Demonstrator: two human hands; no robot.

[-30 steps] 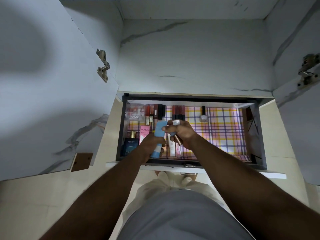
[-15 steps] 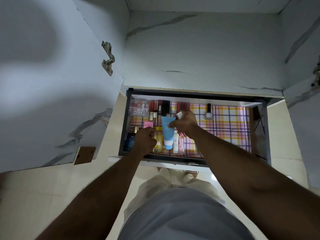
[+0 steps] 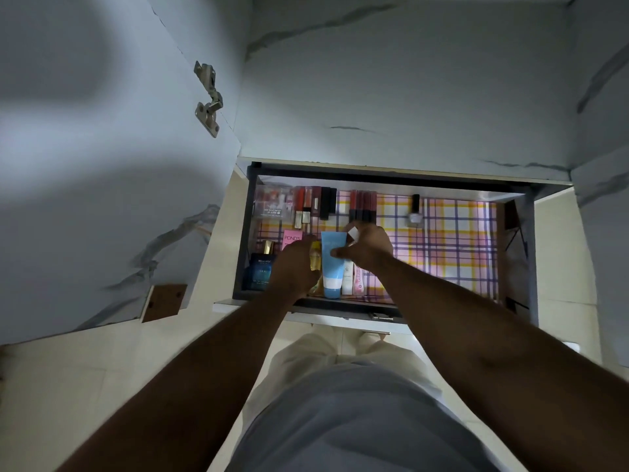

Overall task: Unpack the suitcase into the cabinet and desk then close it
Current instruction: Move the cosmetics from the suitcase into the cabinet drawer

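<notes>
Both hands reach into the drawer [image 3: 245, 233]: left hand [image 3: 296, 264] grip clamps yellow bottle [image 3: 315, 257], right hand [image 3: 366, 245] white item [image 3: 352, 233].

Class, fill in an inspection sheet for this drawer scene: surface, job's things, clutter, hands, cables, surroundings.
Surface: open drawer with checked liner, right half bare.
Job's things: blue tube lying flat; yellow bottle beside it; perfume; lipsticks along the back; nail polish.
Clutter: nothing seen.
Hands: left hand on the yellow bottle; right hand touching the blue tube, a small white thing in its fingers.
Cables: nothing seen.
Surroundings: open cabinet door, hinge.
</notes>
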